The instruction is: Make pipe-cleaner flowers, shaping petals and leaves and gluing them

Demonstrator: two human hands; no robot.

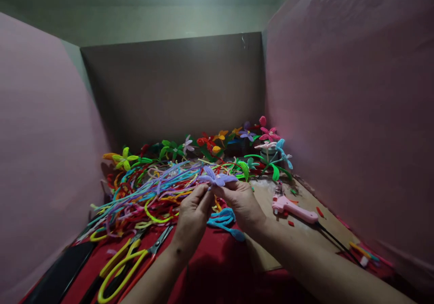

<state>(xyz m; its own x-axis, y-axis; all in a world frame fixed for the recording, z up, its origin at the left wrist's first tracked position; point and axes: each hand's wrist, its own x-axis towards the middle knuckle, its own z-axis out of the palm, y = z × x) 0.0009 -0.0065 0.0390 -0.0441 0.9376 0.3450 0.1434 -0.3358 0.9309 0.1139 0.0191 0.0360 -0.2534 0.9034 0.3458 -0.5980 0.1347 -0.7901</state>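
Between my two hands is a lilac pipe-cleaner flower [217, 177] with petals spread out and a pale centre. My left hand [194, 209] pinches it from below with the thumb and fingers. At its right side my right hand [242, 202] is closed on the petals and underside. The fingertips hide the flower's base. Just beneath the hands, on the red cloth [217, 268], lies a bundle of blue looped pipe cleaners [224, 218]. A big tangle of coloured pipe cleaners [159, 186] spreads behind and to the left of my left hand.
A pink glue gun [294, 210] with a black cord lies on a cardboard sheet [267, 250] at right. Yellow-handled scissors [127, 268] and a black flat object [59, 274] are at left. Finished pipe-cleaner flowers [269, 134] line the back. Pink side walls [356, 114] enclose the table.
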